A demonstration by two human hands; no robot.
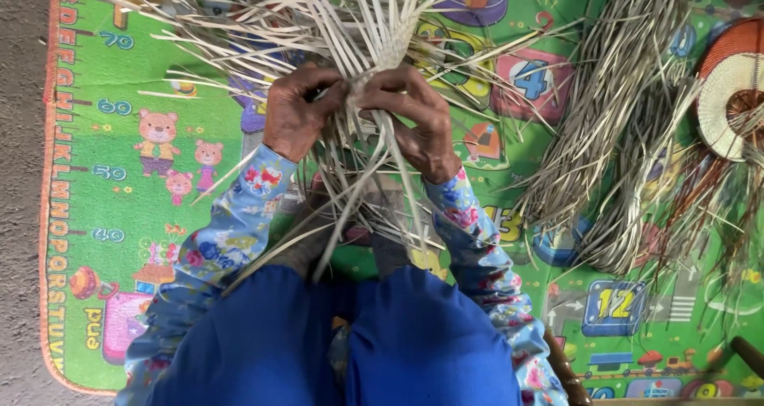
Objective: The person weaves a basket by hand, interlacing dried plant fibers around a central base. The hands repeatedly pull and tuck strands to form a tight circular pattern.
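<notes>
In the middle of the picture, just past the person's knees, both hands meet on a half-woven piece of pale straw strips (374, 48). The woven part sits right above the fingers, on the far side of them, and its long strips fan out far, left and right, while other loose ends hang down near the lap. On the left, the left hand (296, 111) is curled shut and pinches a few strips between thumb and fingers. Just beside it, almost touching, the right hand (414, 118) is closed on strips too, with its fingers bent down over them. Both hands are about the same way from the weave, so neither is nearer. The flowery sleeves (231, 231) and blue skirt (414, 342) fill the near side. All of this rests over a bright green play mat (119, 215) with bears and shapes on the floor. To the right, well apart from the hands, lies a big bundle of loose dry straw (613, 119). Far right, a round woven piece (728, 87), orange and white, lies partly under the straw. Nothing sits between the hands and the strips.
</notes>
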